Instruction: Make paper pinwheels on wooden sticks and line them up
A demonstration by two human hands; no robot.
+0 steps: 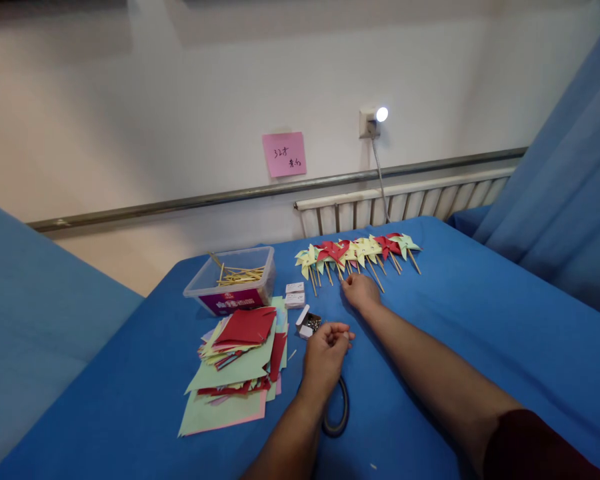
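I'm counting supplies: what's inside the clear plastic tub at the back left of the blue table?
The clear tub holds a loose bundle of thin wooden sticks, a few leaning on its wall. Its purple label hides the bottom, so anything beneath the sticks cannot be seen.

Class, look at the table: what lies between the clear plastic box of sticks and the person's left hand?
In the head view, small white boxes and an open box of pins lie between the plastic box and left hand.
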